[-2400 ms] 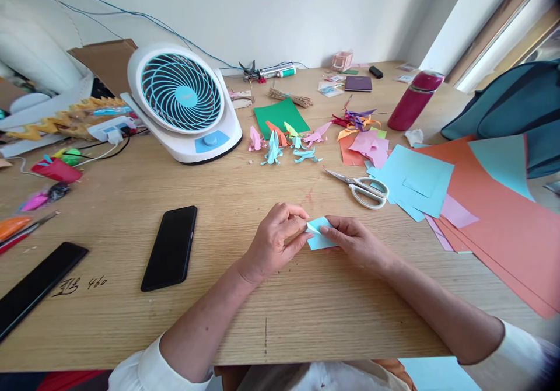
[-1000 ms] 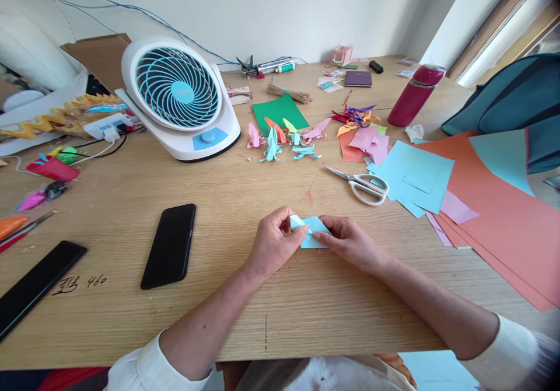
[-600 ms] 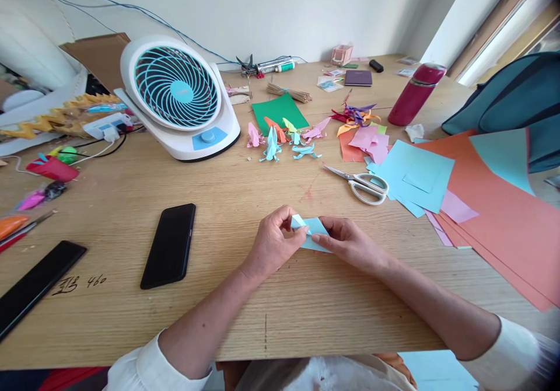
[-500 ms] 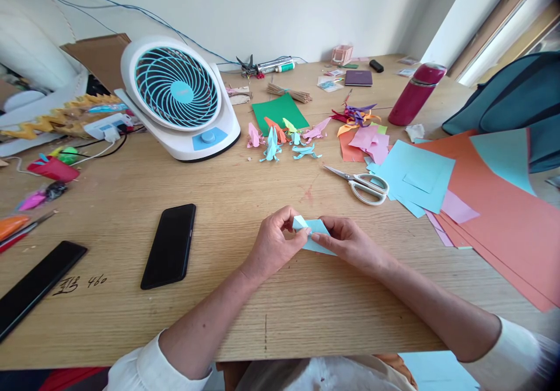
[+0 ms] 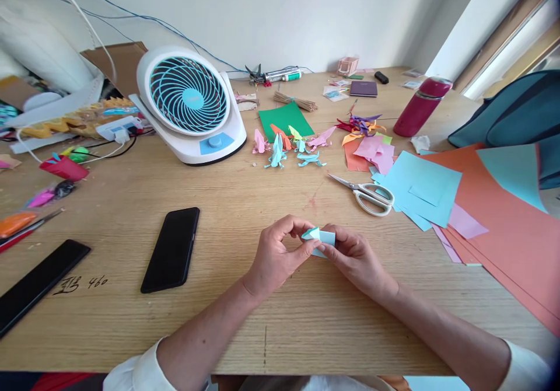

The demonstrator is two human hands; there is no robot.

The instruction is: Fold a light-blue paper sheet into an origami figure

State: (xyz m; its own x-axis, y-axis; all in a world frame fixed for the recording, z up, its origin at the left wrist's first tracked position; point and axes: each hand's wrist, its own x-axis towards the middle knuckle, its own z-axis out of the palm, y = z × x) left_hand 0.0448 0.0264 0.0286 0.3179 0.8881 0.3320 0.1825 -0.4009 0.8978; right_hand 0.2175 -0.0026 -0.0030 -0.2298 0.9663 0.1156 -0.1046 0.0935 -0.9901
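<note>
A small folded piece of light blue paper (image 5: 326,238) is held between both hands above the wooden table. My left hand (image 5: 280,252) pinches its left end, where a pointed flap stands up, between thumb and fingers. On the right, my right hand (image 5: 356,259) grips the other end, thumb in front and fingers behind. The two thumb tips nearly meet at the paper's middle. Fingers cover parts of the folds. Beyond the hands lie scissors (image 5: 373,198) with white handles, and folded paper figures (image 5: 277,153) in pink, blue, orange and green.
A white fan (image 5: 192,105) stands at the back left. Two black phones, one of them here (image 5: 170,250), lie on the left. Coloured sheets (image 5: 494,204) spread over the right side, near a red bottle (image 5: 422,108) and a teal bag (image 5: 503,111). Green paper (image 5: 284,119) lies behind the figures.
The blue paper has turned in my hands and now looks narrower, its left flap raised. Both hands have shifted slightly right and stay on the paper. The camera view has shifted a little.
</note>
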